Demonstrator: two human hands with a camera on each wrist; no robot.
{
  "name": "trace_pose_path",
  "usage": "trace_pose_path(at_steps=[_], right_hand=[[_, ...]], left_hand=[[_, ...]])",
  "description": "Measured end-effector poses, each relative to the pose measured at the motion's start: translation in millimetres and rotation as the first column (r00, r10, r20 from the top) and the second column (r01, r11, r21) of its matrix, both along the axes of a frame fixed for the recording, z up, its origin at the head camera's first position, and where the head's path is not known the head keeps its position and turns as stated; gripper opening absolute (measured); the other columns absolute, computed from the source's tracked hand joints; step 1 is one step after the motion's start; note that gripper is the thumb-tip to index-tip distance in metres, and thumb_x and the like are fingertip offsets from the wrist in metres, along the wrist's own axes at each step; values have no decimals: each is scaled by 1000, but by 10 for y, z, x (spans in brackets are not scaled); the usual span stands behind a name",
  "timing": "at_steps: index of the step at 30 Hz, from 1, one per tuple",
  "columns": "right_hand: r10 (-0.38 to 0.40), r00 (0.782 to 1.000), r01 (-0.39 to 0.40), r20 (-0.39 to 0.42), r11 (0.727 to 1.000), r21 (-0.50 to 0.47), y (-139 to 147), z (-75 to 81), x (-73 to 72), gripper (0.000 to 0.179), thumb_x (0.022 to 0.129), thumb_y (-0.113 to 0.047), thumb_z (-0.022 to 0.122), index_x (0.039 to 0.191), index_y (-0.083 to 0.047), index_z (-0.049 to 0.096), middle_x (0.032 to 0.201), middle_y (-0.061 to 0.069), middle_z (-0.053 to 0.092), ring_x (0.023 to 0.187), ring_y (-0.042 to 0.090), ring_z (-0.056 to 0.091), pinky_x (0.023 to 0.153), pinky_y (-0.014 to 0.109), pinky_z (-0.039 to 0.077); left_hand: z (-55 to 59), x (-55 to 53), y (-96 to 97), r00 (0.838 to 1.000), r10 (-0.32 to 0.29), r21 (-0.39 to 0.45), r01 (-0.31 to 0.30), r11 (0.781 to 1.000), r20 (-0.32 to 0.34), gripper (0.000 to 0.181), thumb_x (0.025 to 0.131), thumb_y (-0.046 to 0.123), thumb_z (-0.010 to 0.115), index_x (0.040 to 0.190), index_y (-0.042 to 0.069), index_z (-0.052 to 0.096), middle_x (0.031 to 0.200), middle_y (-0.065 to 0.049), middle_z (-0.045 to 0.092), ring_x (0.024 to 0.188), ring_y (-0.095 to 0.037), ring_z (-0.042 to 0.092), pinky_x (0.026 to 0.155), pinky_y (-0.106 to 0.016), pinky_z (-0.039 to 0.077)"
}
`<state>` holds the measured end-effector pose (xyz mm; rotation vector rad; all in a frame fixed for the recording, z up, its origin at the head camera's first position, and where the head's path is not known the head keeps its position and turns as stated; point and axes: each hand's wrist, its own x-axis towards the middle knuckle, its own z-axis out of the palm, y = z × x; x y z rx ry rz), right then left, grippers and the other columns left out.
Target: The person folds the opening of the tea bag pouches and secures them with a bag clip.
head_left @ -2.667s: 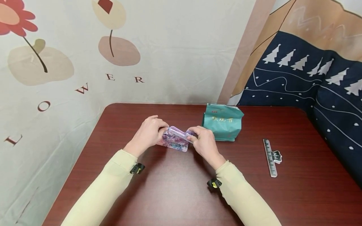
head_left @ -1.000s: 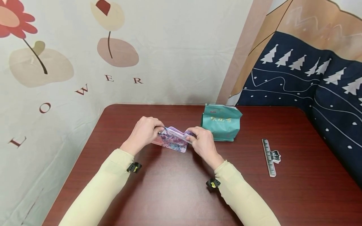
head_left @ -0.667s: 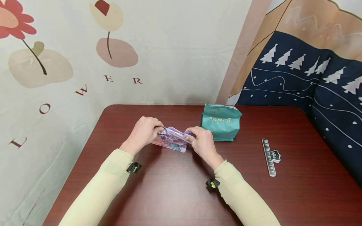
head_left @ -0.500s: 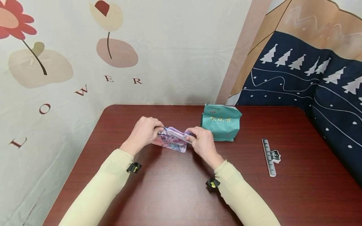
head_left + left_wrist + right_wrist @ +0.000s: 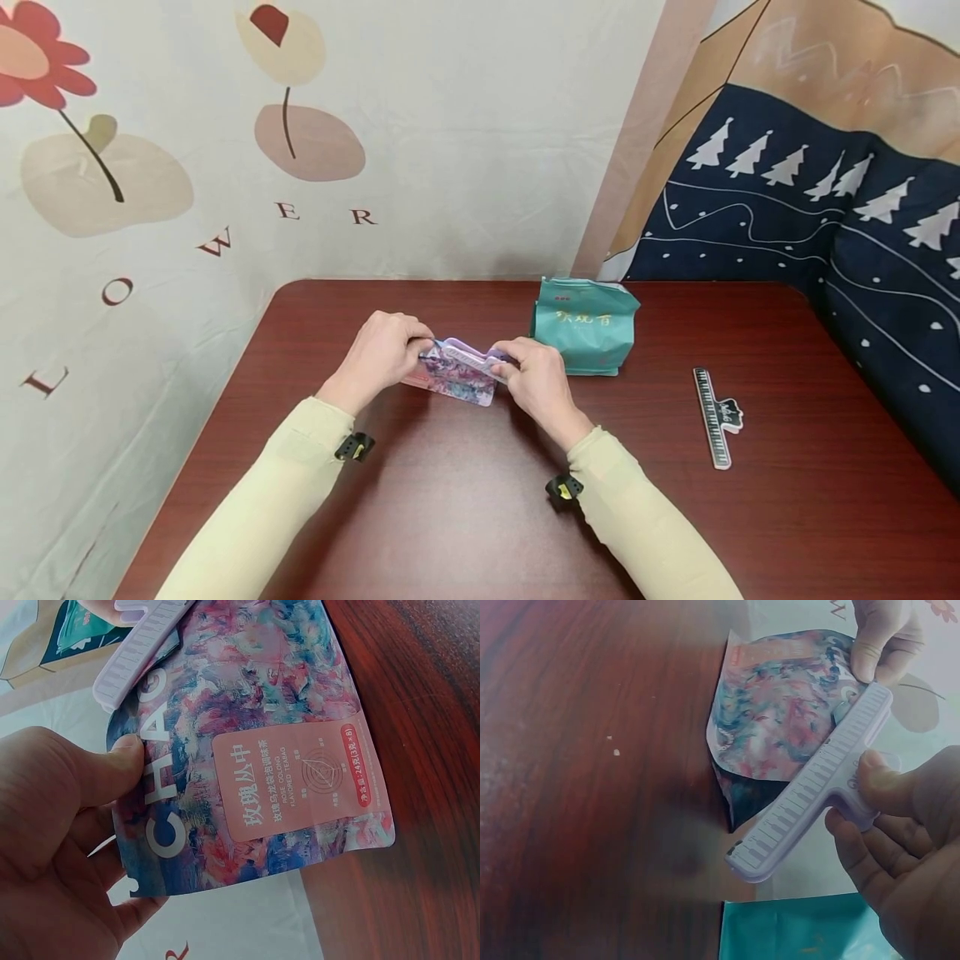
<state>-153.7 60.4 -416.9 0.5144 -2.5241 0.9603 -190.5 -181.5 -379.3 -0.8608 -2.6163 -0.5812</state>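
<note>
Left hand (image 5: 381, 354) has slid slightly leftward along the pouch (image 5: 459, 380).
Over the reddish surface (image 5: 450, 517), centre frame, its thumb and fingers pinch the pouch's upper edge; the right hand (image 5: 538, 377) pinches the lilac clip (image 5: 815, 780) by its handle, across that edge. Clipping seems in hand; the next move calls for squaring it up.

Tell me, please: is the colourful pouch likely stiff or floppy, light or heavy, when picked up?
The pouch is probably somewhat floppy: its front wall looks thin and curved in the right wrist view. It is likely light, since its label names teabags and the left hand pinches it near one edge.
</note>
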Motion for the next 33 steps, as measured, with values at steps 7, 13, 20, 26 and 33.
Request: trace_pose_path(at_steps=[7,13,20,26,33], right_hand=[[32,999,-31,-29,999,16,-49,87,-14,11,85,-14,84,96,-11,81,86,4,75,78,20,72,69,39,56],[26,999,-26,-36,1000,1,-64,104,-13,13,83,-13,85,95,-10,81,85,4,75,78,21,73,69,39,56],[22,1000,-22,-15,999,-24,-73,79,-26,13,83,-12,85,96,-9,81,87,5,76,79,22,73,70,39,58],[19,1000,-19,-5,999,-48,-96,63,-38,14,82,-10,86,95,-9,81,88,5,76,79,22,73,70,40,58],[20,1000,-20,0,997,-79,-120,60,-46,14,83,-10,85,96,-9,81,90,6,77,80,22,74,70,40,58]], left_hand=[[-1,10,29,998,-44,-34,43,999,-34,4,85,2,80,87,5,82,78,-6,76,68,-25,70,64,-42,53],[11,26,51,999,-34,-28,33,999,-41,3,85,1,80,88,3,82,78,-8,76,68,-26,70,64,-43,55],[5,32,42,1000,-6,-24,6,1000,2,5,88,5,79,92,1,81,81,-9,77,73,-27,72,67,-45,56],[-1,32,28,1000,12,-22,-11,1000,23,5,88,5,79,92,3,81,84,-9,77,76,-28,72,70,-46,56],[11,26,26,997,44,-33,-42,999,64,7,87,7,80,93,4,81,87,-10,78,79,-30,72,72,-48,55]])
